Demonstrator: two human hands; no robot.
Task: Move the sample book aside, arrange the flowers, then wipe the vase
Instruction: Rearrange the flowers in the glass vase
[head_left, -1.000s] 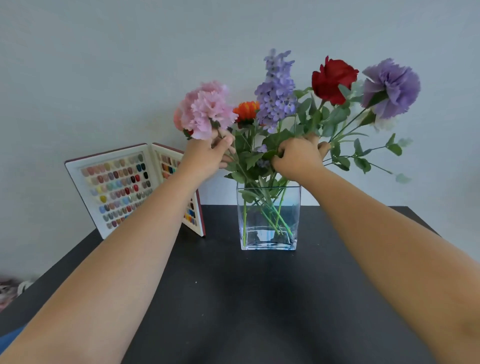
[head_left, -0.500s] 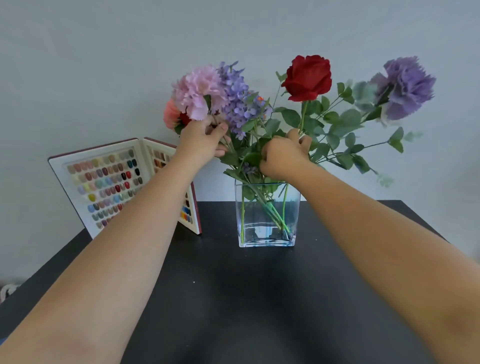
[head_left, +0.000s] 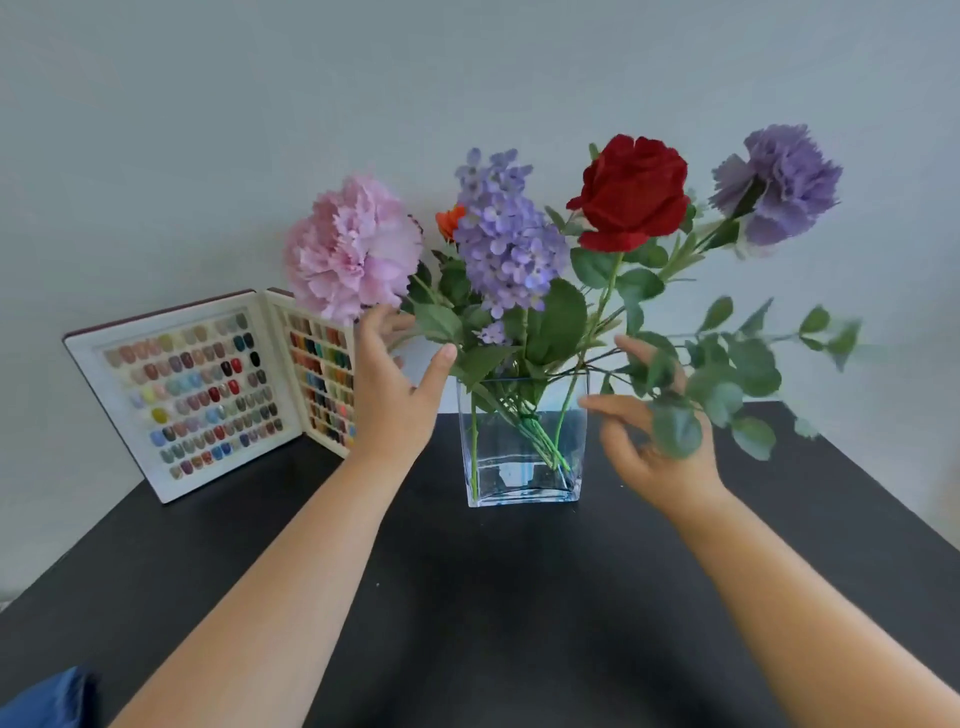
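Both hands have let go of stems since prev frame, left hand (head_left: 387, 395) & right hand (head_left: 649, 447) grip spread, flowers (head_left: 511, 244) in vase (head_left: 522, 447) at worktop centre, sample book (head_left: 208, 389) at 9 o'clock; I judge arranging nearly done, next needs a cloth for wiping.

Flowers (head_left: 519, 249) in glass vase (head_left: 522, 462), open hands (head_left: 395, 395) either side, sample book (head_left: 208, 395) left

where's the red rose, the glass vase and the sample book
red rose (head_left: 631, 192), head view, middle of the bloom
glass vase (head_left: 519, 467), head view, lower front wall
sample book (head_left: 192, 389), head view, left open page
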